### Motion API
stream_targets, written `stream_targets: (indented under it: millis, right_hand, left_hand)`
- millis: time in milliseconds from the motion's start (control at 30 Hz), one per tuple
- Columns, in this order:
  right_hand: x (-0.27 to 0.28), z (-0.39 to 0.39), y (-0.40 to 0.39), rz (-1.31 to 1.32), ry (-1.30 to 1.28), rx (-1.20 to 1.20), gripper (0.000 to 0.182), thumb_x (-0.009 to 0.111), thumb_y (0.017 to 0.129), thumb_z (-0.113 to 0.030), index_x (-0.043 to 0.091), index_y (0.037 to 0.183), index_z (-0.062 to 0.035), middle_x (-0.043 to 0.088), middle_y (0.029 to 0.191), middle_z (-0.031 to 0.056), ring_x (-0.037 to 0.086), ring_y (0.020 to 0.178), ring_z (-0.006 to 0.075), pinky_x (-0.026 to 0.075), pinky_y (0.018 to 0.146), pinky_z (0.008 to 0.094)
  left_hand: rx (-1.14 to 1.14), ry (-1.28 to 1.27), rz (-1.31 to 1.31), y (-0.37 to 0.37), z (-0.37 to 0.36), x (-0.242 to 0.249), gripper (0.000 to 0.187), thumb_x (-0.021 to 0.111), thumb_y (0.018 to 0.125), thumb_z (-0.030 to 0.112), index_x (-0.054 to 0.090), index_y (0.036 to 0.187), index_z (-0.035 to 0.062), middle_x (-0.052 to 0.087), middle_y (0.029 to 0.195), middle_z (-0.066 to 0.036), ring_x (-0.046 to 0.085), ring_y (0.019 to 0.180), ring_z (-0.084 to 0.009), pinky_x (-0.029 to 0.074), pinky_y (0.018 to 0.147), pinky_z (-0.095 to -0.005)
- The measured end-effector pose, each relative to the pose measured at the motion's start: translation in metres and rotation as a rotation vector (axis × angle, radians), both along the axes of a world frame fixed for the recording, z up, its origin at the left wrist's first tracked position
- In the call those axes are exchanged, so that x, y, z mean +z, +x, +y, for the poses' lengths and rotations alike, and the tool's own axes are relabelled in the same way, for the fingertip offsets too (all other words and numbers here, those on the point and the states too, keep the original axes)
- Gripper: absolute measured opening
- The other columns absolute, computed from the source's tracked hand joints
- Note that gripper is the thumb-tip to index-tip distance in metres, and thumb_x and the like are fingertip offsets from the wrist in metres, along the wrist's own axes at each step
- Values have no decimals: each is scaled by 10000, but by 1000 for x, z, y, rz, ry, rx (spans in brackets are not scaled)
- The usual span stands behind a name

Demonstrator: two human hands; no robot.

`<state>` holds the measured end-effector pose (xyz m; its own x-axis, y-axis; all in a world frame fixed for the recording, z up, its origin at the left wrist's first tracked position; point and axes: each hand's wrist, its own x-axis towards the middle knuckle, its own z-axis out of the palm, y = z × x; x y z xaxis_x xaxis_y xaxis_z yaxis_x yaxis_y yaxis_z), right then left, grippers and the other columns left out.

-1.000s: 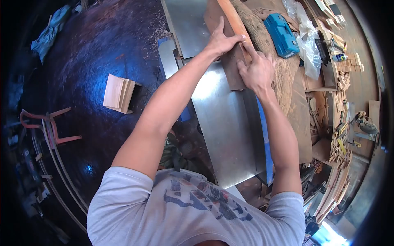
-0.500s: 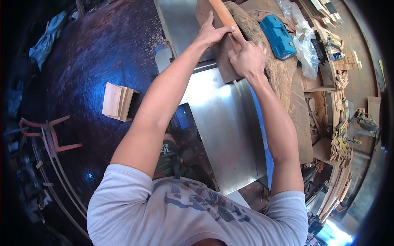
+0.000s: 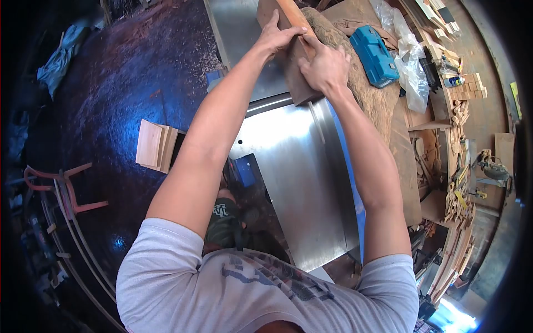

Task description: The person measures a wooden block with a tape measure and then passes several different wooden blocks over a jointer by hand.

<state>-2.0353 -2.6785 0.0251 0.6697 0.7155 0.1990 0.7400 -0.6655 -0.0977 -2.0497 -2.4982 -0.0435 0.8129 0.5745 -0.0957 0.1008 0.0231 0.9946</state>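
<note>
A long wooden board with an orange-lit upper edge stands on the metal bed of a machine that looks like a jointer. My left hand grips the board farther forward, thumb across the top edge and fingers along its face. Just behind it, my right hand is closed over the same edge, its thumb against the face. The two hands nearly touch. The board's near end lies by the dark gap between the two bed sections; its far end runs out of view.
Right of the machine are a rough wood slab, a teal case and clear plastic wrap. Shelves with many wood offcuts line the far right. Stacked boards and a reddish frame stand on the dark floor at left.
Both hands have pushed the board forward along the bed, away from me. Its near end has moved up to the gap. The grip looks the same, and the view has shifted slightly.
</note>
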Motion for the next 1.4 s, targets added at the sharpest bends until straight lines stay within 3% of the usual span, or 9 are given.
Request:
stream_targets:
  millis: [233,500,700,867,967,1067,1200,1233,1400]
  right_hand:
    - [-2,25,17,-1,-6,2,620,757,840,-353,663,1444,-250,779,1174,187,637,1205,464,443,1099,558]
    - [15,59,27,140,-82,-71,660,761,862,-424,575,1463,-222,705,1316,239,665,1210,459,541,1015,527]
    - [-10,60,61,106,-50,28,679,711,896,-330,484,1524,-206,663,1381,254,647,1249,455,507,1055,529]
    - [-28,54,94,8,-91,84,882,710,912,-404,334,1622,-40,575,1471,327,560,1366,485,441,1141,494]
    - [-25,56,102,-33,-195,74,939,752,929,-328,263,1656,12,499,1561,311,486,1462,433,385,1210,452]
    - [-42,36,151,-65,-202,98,979,756,945,-394,232,1667,9,510,1549,307,515,1443,416,397,1199,430]
    - [-9,12,178,-90,-433,119,1059,750,929,-474,194,1664,48,457,1596,311,463,1481,436,364,1221,467]
    - [7,31,152,264,-414,9,1058,753,928,-439,182,1662,64,433,1613,313,450,1493,414,363,1220,457]
    - [21,99,70,-46,-513,-91,1046,786,949,-398,186,1653,91,478,1554,330,510,1431,388,414,1195,441]
  left_hand:
    - [-2,1,-35,23,27,-11,1352,929,762,370,32,1691,-29,424,1580,-367,587,1364,-372,519,1107,-443]
    - [75,-26,-255,32,36,-10,1146,914,754,379,315,1614,-84,430,1609,-326,431,1511,-396,419,1215,-442]
    - [167,-137,-400,-288,-69,13,715,755,1005,203,413,1591,-21,557,1546,-195,553,1427,-272,486,1158,-416]
    - [917,-682,286,-559,-94,-174,787,844,912,322,498,1546,8,635,1462,-167,671,1220,-234,560,973,-338]
    - [1077,-878,598,-680,-64,-251,981,896,816,466,465,1557,-11,565,1523,-214,596,1341,-305,512,1088,-441]
    - [828,-153,946,-747,19,-331,1085,909,768,513,429,1549,-67,525,1537,-276,514,1422,-403,426,1188,-491]
    - [576,260,909,-747,190,-419,1174,938,706,498,381,1551,-95,452,1567,-320,377,1506,-457,334,1256,-505]
    - [525,255,937,-736,232,-436,1209,940,689,505,363,1565,-95,427,1584,-328,349,1523,-453,316,1265,-505]
    - [218,-22,1015,-694,358,-551,1387,974,625,583,286,1594,-133,513,1540,-323,518,1450,-382,424,1213,-418]
